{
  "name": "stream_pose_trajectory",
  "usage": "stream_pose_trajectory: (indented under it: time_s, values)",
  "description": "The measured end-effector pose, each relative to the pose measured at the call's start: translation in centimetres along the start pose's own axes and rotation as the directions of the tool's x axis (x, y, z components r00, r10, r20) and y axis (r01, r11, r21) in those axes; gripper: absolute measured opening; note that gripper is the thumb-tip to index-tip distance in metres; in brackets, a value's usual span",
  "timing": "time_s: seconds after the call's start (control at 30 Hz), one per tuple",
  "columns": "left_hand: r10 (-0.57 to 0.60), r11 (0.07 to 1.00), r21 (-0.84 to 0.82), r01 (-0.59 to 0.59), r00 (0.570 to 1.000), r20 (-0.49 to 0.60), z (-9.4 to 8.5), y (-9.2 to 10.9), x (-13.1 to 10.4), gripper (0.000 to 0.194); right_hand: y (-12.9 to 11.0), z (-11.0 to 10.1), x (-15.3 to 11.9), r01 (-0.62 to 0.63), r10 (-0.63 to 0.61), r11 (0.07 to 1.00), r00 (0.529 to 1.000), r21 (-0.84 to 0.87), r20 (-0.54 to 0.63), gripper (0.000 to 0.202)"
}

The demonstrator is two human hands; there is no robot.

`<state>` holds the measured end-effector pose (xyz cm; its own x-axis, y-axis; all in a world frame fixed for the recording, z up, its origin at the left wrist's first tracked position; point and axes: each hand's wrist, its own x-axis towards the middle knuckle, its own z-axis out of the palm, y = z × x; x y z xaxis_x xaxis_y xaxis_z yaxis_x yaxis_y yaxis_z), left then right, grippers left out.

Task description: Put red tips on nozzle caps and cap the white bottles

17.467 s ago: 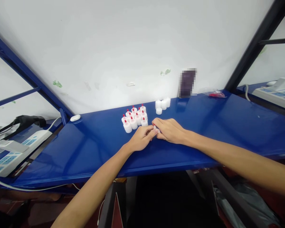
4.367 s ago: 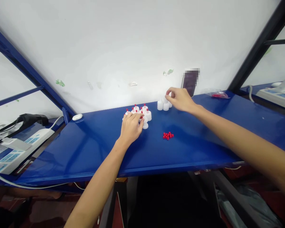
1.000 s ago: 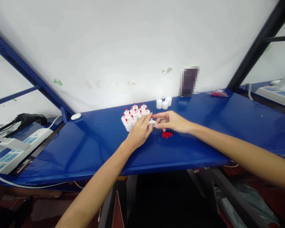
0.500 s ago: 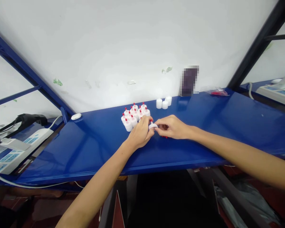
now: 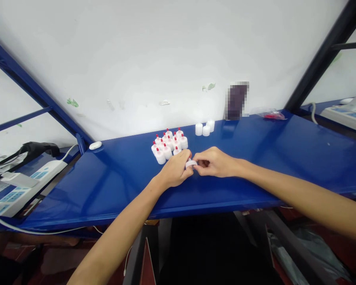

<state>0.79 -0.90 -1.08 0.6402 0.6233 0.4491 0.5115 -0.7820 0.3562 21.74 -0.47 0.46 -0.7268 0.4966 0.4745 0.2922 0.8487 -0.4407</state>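
Note:
Between my two hands is a white cap with a wide rim (image 5: 191,163), its upper part tucked behind my left fingers. My left hand (image 5: 175,169) is closed around the cap from the left. From the right, my right hand (image 5: 216,161) pinches the cap's rim between thumb and forefinger. Just beyond my left hand stands a cluster of several white pieces with red-tipped nozzles (image 5: 167,149), upright and close together. Farther back, three plain white cylindrical pieces (image 5: 206,130) stand near the wall.
The blue tabletop (image 5: 121,186) meets a white wall (image 5: 154,59). A pixelated dark object (image 5: 236,101) leans there, left of a clear bag with red contents (image 5: 273,115). A white oval object (image 5: 95,145) lies back left. Power strips flank the table, including a left one (image 5: 32,186).
Both hands have shifted slightly toward me with the cap. Its red tip has gone behind my left fingers, and another red-tipped piece has come into view beside the left hand.

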Motion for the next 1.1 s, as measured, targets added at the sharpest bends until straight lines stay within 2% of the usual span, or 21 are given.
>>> stream_pose_trajectory:
  time_s: [0.17, 0.3, 0.37, 0.43, 0.53, 0.6, 0.67, 0.8, 1.0, 1.1]
  values:
    - [0.043, 0.997, -0.062, -0.048, 0.995, -0.085, -0.3, 0.0, -0.4, 0.030, 0.6, -0.2, 0.0, 0.012, -0.012, 0.998, 1.000, -0.058, -0.013, 0.019]
    - [-0.004, 1.000, -0.019, 0.000, 0.979, -0.204, -0.3, 0.1, -0.3, 0.030, 1.0, -0.3, 0.1, -0.007, 0.003, 0.988, 1.000, -0.154, -0.028, 0.025]
    - [-0.024, 0.996, 0.076, 0.047, 0.962, -0.273, -0.7, -0.1, -0.2, 0.026, 1.5, -0.5, 0.3, -0.079, 0.070, 0.979, 0.996, -0.187, -0.058, 0.028]
    - [-0.033, 0.976, 0.189, 0.112, 0.924, -0.380, -1.5, -0.4, -0.1, 0.022, 2.2, -1.0, 0.4, -0.191, 0.168, 0.962, 0.977, -0.196, -0.129, 0.032]
    - [-0.032, 0.918, 0.326, 0.226, 0.862, -0.506, -2.8, -1.2, 0.0, 0.020, 3.9, -2.4, 0.4, -0.374, 0.327, 0.911, 0.911, -0.173, -0.250, 0.030]
    - [-0.026, 0.876, 0.407, 0.258, 0.868, -0.496, -3.4, -1.6, -0.1, 0.019, 5.1, -3.6, 0.4, -0.488, 0.431, 0.860, 0.852, -0.150, -0.298, 0.030]
    - [-0.033, 0.841, 0.472, 0.265, 0.896, -0.443, -3.6, -1.8, -0.1, 0.018, 6.3, -4.8, 0.4, -0.572, 0.505, 0.807, 0.797, -0.147, -0.333, 0.030]
    - [-0.066, 0.823, 0.502, 0.266, 0.922, -0.381, -3.3, -2.0, 0.0, 0.020, 8.6, -6.4, 0.8, -0.668, 0.569, 0.722, 0.723, -0.182, -0.392, 0.035]
    - [-0.094, 0.806, 0.532, 0.261, 0.943, -0.319, -2.8, -2.2, 0.1, 0.023, 10.9, -6.5, 2.7, -0.691, 0.582, 0.683, 0.711, -0.237, -0.394, 0.033]
    - [-0.098, 0.805, 0.526, 0.274, 0.936, -0.338, -2.8, -2.3, 0.1, 0.025, 11.2, -6.1, 3.4, -0.686, 0.570, 0.671, 0.720, -0.282, -0.397, 0.026]
